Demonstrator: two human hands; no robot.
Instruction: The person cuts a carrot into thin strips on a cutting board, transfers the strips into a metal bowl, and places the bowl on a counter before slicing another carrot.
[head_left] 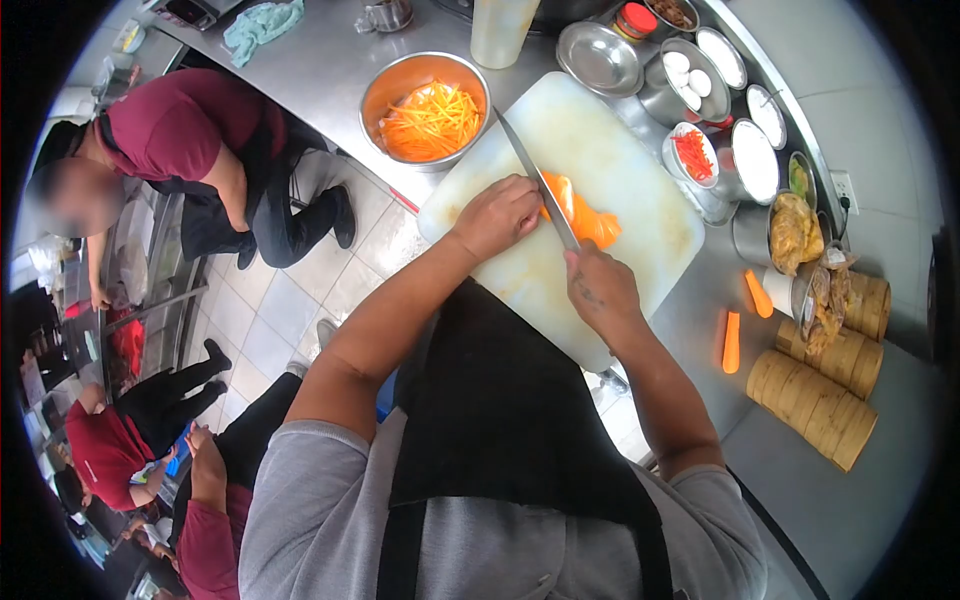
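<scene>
In the head view, my right hand [603, 290] is wrapped round the handle of a long kitchen knife [524, 154], its blade running up and left across a white cutting board [640, 165]. My left hand [496, 215] is curled at the blade's left side, fingertips bent down against orange carrot slices [580, 212]; its fingertips are partly hidden. The slices lie overlapping under and to the right of the blade. Just beyond the board's left corner, a metal bowl [372, 105] holds thin carrot shreds [435, 122].
Two peeled carrot pieces [731, 345] lie right of the board, near bamboo steamers [810, 408]. Metal pots, a bowl of eggs [690, 82] and a small bowl of red shreds [693, 157] line the wall. A co-worker [190, 140] bends at the left; other people stand lower left.
</scene>
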